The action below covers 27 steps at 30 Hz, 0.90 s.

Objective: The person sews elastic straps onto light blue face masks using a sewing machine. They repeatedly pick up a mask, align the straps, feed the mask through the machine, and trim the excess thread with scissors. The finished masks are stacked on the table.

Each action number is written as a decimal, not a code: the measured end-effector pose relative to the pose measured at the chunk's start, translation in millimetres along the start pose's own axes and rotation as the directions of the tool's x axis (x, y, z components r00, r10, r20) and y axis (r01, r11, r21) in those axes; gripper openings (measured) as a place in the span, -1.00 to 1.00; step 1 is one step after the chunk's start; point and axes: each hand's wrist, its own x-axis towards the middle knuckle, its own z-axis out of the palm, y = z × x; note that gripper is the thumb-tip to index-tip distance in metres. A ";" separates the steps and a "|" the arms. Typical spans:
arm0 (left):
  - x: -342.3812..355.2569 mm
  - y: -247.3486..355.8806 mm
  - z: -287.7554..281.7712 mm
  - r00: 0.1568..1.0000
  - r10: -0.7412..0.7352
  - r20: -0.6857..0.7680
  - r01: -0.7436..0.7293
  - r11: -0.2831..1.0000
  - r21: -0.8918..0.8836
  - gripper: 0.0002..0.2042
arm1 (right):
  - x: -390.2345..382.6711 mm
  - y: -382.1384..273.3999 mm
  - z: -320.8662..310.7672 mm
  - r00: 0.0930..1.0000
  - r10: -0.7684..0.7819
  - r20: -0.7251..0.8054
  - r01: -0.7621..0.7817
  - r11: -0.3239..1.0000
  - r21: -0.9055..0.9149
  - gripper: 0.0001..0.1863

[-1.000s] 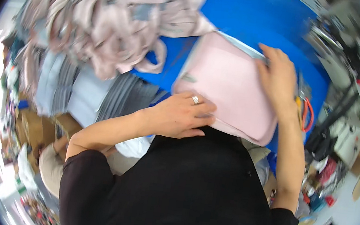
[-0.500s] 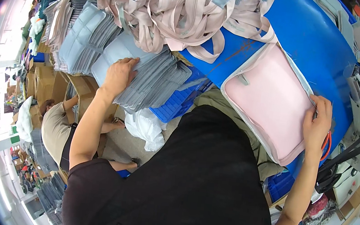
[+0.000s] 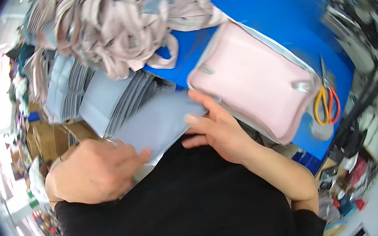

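Note:
A grey fabric panel [image 3: 163,117], smeared by motion, lies tilted between my two hands in front of my body. My left hand [image 3: 97,170] is closed on its near left edge, fingers curled and blurred. At the panel's right edge, my right hand [image 3: 222,134] has its fingers spread and touching or nearly touching it. Just beyond that hand, a pink rectangular fabric piece [image 3: 255,79] with a raised grey-edged border lies on the blue table [image 3: 269,5]. Stacked grey panels [image 3: 109,96] stand to the left, beside the loose panel.
A large heap of pink and grey zipper strips [image 3: 112,14] covers the table's far left. Scissors [image 3: 325,99] with orange and yellow handles lie right of the pink piece. Cardboard boxes [image 3: 47,140] stand at lower left. Machine parts and black cables [image 3: 363,101] line the right side.
My right hand has left the pink piece and moved left to the grey panel. My left hand has come nearer my body, with a panel off the stack. The scissors are now uncovered.

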 end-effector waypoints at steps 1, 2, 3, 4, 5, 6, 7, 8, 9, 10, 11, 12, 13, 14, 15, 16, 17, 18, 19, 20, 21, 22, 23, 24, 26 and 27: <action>13.1 2.5 7.0 0.991 0.133 -0.014 -0.134 0.987 -0.083 -0.50 | 0.6 1.5 3.2 0.995 -0.096 -0.017 0.095 0.995 -0.024 -0.12; 26.8 6.2 10.0 0.964 0.262 -0.035 -0.264 0.950 -0.166 -0.50 | -3.6 1.4 0.7 0.974 -0.227 -0.029 0.221 0.966 -0.134 -0.10; 46.2 6.9 -2.8 0.912 0.406 0.053 -0.373 0.878 -0.301 -0.47 | -5.7 -1.6 -3.0 0.932 -0.361 -0.024 0.344 0.905 -0.250 -0.07; 58.9 0.5 -10.7 0.896 0.443 -0.022 -0.426 0.846 -0.320 -0.48 | -6.2 -6.0 -7.0 0.872 -0.490 -0.006 0.455 0.813 -0.363 -0.05; 72.1 -5.3 -18.5 0.874 0.477 -0.096 -0.480 0.810 -0.337 -0.49 | -11.1 -14.0 -11.6 0.805 -0.593 -0.006 0.539 0.735 -0.410 -0.02; 86.5 -15.4 -27.6 0.875 0.423 -0.236 -0.465 0.870 -0.161 -0.49 | -21.3 -23.8 -16.8 0.723 -0.691 -0.009 0.611 0.646 -0.457 0.01; 93.9 -24.2 -36.1 0.846 0.361 -0.391 -0.391 0.920 0.004 -0.49 | -29.8 -33.1 -19.5 0.644 -0.765 0.013 0.669 0.555 -0.495 0.03; 105.8 -35.5 -37.8 0.804 0.217 -0.553 -0.215 0.974 0.070 -0.50 | -35.5 -42.5 -23.6 0.609 -0.793 0.030 0.679 0.501 -0.536 0.06; 122.1 -50.8 -37.1 0.702 0.094 -0.706 -0.031 0.994 0.102 -0.50 | -40.3 -55.4 -30.0 0.569 -0.821 0.049 0.685 0.440 -0.580 0.09; 137.0 -72.9 -38.0 0.664 0.125 -0.738 -0.077 0.992 0.098 -0.49 | -43.7 -68.2 -36.8 0.526 -0.847 0.071 0.687 0.375 -0.622 0.12; 149.1 -88.3 -45.2 0.624 0.148 -0.768 -0.119 0.988 0.094 -0.48 | -45.5 -82.2 -42.7 0.509 -0.853 0.112 0.655 0.300 -0.694 0.13; 164.4 -87.5 -55.3 0.612 0.199 -0.765 -0.160 0.979 0.127 -0.48 | -46.6 -95.3 -50.6 0.492 -0.859 0.145 0.610 0.220 -0.761 0.14; 180.1 -79.6 -61.6 0.606 0.247 -0.756 -0.201 0.967 0.155 -0.47 | -48.2 -105.9 -58.0 0.481 -0.860 0.170 0.555 0.149 -0.819 0.15; 195.5 -70.9 -68.0 0.597 0.292 -0.747 -0.240 0.954 0.181 -0.46 | -51.2 -122.8 -60.5 0.490 -0.848 0.200 0.417 0.027 -0.908 0.14; 205.4 -62.8 -73.0 0.666 0.249 -0.703 -0.269 0.959 0.085 -0.45 | -52.1 -136.7 -57.6 0.589 -0.779 0.212 0.429 0.079 -0.900 0.14; 220.7 -53.6 -79.1 0.729 0.223 -0.647 -0.305 0.952 -0.015 -0.43 | -56.5 -150.5 -53.1 0.678 -0.704 0.213 0.419 0.132 -0.898 0.14; 235.0 -47.6 -85.4 0.787 0.201 -0.583 -0.327 0.938 -0.118 -0.42 | -61.3 -162.5 -44.8 0.754 -0.626 0.197 0.403 0.204 -0.892 0.07; 249.4 -44.4 -92.3 0.802 0.264 -0.535 -0.395 0.907 -0.145 -0.46 | -66.7 -173.8 -37.0 0.821 -0.541 0.181 0.377 0.275 -0.885 0.00; 256.1 -45.7 -95.7 0.843 0.226 -0.488 -0.377 0.895 -0.238 -0.49 | -65.3 -179.1 -40.6 0.832 -0.535 0.148 0.366 0.328 -0.871 -0.07; 261.2 -49.1 -98.2 0.880 0.189 -0.435 -0.351 0.877 -0.329 -0.53 | -62.7 -185.0 -45.9 0.843 -0.526 0.116 0.355 0.379 -0.855 -0.14; 265.5 -53.6 -98.3 0.916 0.156 -0.370 -0.315 0.851 -0.420 -0.56 | -60.7 -186.5 -51.2 0.854 -0.514 0.081 0.342 0.437 -0.832 -0.21; 269.3 -64.3 -91.6 0.911 0.138 -0.388 -0.322 0.826 -0.462 -0.66 | -61.9 -181.5 -57.4 0.811 -0.585 -0.002 0.277 0.387 -0.879 -0.49; 269.6 -76.4 -85.4 0.937 0.081 -0.340 -0.264 0.802 -0.535 -0.67 | -63.4 -177.1 -64.7 0.831 -0.556 -0.022 0.254 0.414 -0.874 -0.58; 269.1 -89.1 -77.1 0.959 0.030 -0.281 -0.202 0.770 -0.605 -0.66 | -65.7 -170.5 -74.0 0.849 -0.525 -0.050 0.225 0.446 -0.866 -0.66; 266.3 -108.9 -56.1 0.984 -0.035 -0.177 -0.104 0.695 -0.712 -0.66 | -68.4 -149.6 -95.2 0.865 -0.491 -0.099 0.160 0.459 -0.874 -0.67; 261.6 -116.7 -45.7 0.988 -0.052 -0.145 -0.076 0.653 -0.753 -0.66 | -70.7 -145.3 -98.0 0.877 -0.469 -0.099 0.151 0.466 -0.872 -0.66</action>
